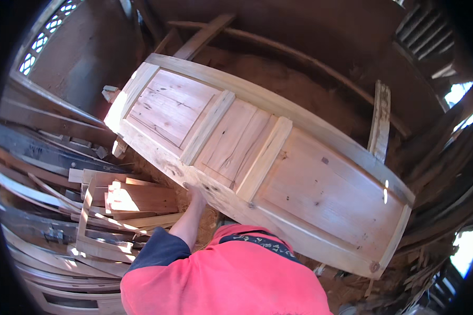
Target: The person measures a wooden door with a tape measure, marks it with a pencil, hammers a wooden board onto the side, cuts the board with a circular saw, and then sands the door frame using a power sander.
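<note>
A large pale wooden panel door (310,184) lies slantwise in front of me, its raised frame dividing it into three panels. My left hand (195,194) is at the door's near long edge, left of its middle. It appears to grip that edge, with most of the fingers hidden from sight. The bare left forearm comes out of a dark sleeve. I do not see my right hand; my red shirt (231,278) covers the lower middle of the view.
Beams (381,121) stick out from beneath the door's far side. Reddish-brown boards (144,198) and a thin wooden frame (84,215) lie at the left, beside stacked long planks (42,181). More timber (431,220) is heaped at the right.
</note>
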The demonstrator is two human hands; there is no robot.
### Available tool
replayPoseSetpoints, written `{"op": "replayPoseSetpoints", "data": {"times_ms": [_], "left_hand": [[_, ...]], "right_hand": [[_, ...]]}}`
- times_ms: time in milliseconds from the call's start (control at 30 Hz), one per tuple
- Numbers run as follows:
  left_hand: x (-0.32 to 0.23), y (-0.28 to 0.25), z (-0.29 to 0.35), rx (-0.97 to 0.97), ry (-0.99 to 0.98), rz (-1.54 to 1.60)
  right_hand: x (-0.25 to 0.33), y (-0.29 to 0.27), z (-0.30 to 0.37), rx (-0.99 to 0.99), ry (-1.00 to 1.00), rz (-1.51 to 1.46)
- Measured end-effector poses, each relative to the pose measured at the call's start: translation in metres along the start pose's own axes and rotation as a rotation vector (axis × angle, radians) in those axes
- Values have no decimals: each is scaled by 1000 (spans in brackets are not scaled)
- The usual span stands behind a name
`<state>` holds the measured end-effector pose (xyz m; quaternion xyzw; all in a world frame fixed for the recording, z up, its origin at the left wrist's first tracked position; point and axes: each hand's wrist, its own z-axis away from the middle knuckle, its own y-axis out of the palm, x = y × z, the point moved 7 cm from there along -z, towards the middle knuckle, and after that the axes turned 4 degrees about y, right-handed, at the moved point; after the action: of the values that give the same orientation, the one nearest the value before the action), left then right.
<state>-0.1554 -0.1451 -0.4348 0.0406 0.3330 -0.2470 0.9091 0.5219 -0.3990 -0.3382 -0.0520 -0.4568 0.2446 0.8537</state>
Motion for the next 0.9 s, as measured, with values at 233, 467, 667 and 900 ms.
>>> {"op": "replayPoseSetpoints", "data": {"times_ms": [233,467,667,900], "left_hand": [[-1,-25,-48,137,68,120],[-8,12,-5,254,-29,-42],[-169,-38,3,-421,1242,-735],[-236,235,-32,388,1596,-1236]], "right_hand": [[-22,-7,34,-81,-7,-3],[-64,-77,101,-252,-13,-78],[-46,-103,192,-309,-85,-149],[16,-1,304,-132,-150,-315]]}}
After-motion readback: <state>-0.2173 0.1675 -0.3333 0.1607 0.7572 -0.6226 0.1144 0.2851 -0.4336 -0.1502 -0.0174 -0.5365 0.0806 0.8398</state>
